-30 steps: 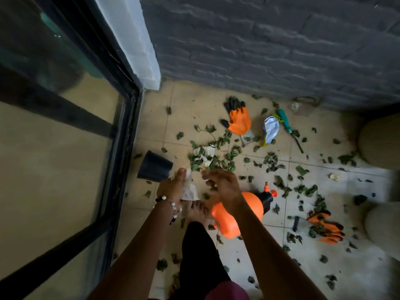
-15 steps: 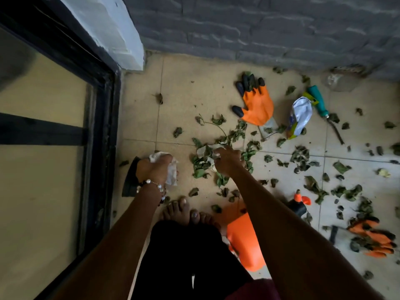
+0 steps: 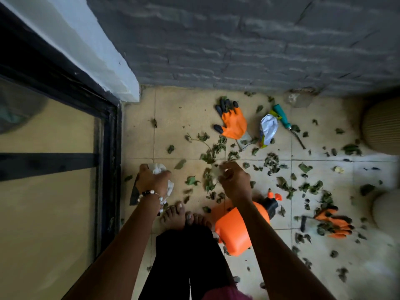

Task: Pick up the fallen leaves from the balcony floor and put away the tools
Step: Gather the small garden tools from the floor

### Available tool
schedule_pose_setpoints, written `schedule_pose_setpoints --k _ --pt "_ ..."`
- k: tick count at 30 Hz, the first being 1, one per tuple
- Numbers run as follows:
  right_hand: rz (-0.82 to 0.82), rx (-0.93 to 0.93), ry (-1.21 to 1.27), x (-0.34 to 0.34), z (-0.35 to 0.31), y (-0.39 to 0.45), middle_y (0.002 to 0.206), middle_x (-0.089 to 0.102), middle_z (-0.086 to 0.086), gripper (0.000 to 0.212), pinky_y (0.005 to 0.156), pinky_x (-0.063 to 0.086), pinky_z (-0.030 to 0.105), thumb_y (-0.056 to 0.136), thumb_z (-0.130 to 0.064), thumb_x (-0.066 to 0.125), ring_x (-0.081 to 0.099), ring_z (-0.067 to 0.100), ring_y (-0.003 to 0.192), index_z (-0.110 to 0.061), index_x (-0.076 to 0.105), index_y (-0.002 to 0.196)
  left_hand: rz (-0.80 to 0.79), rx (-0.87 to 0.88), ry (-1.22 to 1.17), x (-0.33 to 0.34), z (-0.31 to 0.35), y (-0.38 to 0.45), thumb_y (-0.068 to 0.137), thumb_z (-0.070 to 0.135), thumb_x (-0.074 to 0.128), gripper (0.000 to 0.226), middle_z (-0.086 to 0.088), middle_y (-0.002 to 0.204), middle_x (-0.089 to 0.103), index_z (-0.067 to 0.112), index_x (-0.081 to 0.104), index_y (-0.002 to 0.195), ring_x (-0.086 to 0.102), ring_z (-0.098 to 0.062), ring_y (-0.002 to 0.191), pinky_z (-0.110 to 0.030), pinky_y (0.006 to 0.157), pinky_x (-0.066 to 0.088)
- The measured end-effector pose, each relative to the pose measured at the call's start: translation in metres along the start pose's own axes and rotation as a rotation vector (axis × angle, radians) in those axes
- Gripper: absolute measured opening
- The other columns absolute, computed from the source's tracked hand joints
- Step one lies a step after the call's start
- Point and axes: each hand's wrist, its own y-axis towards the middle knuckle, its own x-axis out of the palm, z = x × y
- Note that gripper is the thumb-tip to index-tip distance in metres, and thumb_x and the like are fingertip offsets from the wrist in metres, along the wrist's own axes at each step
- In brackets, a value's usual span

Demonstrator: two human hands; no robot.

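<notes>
No text, label, brand, number or sign can be read anywhere. The crumpled white and yellow packet (image 3: 268,129), lying on the floor well beyond the fingers of the right hand (image 3: 232,180), shows printed colour, but its print is too blurred to make out.

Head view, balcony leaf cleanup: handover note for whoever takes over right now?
Left hand grips crumpled white paper near the glass door.
Right hand is curled at the green leaf pile; contents unclear.
Done: little; leaves still cover the beige tiles.
Left: leaves, plus orange-and-black glove, orange spray bottle, teal-handled tool, second orange glove.
</notes>
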Motion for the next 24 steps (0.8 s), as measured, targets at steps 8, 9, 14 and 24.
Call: schedule_pose_setpoints --k 8,9,14,24 --pt "-0.102 0.033 0.266 -0.046 -0.054 -0.027 0.07 0.061 0.02 0.033 0.058 0.041 0.036 0.07 -0.034 0.06 0.053 0.02 0.062 -0.003 0.064 0.075 -0.321 0.111 0.088 -0.003 0.048 -0.053 0.088 0.042 0.065 0.033 -0.01 0.102 0.07 0.013 0.069 0.103 0.064 -0.025 0.09 -0.029 0.077 0.047" --pt "-0.108 0.028 0.278 -0.049 -0.06 -0.029 0.071 0.061 0.02 0.033 0.058 0.042 0.037 0.071 -0.035 0.064 0.053 0.02 0.062 -0.002 0.062 0.075 -0.35 0.066 0.055 -0.003 0.055 -0.059 0.089 0.045 0.063 0.031 -0.008 0.096 0.069 0.016 0.069 0.098 0.063 -0.023 0.084 -0.028 0.072 0.046" --pt "-0.209 -0.103 0.29 -0.058 -0.08 -0.035 0.062 0.054 -0.007 0.023 0.058 0.038 0.03 0.08 -0.023 0.075 0.049 0.008 0.057 -0.018 0.058 0.066 -0.42 -0.109 -0.071 0.006 0.08 -0.072 0.084 0.051 0.067 0.041 -0.013 0.089 0.071 0.011 0.068 0.093 0.067 -0.029 0.072 -0.023 0.047 0.046" --pt "-0.048 0.119 0.147 -0.087 0.001 0.055 0.103 0.071 0.011 0.013 0.084 0.049 0.03 0.09 -0.008 0.062 0.067 0.027 0.098 -0.002 0.071 0.097 -0.26 -0.13 -0.146 0.073 0.102 -0.04 0.073 0.018 0.081 0.054 -0.019 0.12 0.062 0.0 0.06 0.119 0.064 -0.035 0.103 -0.05 0.089 0.053"
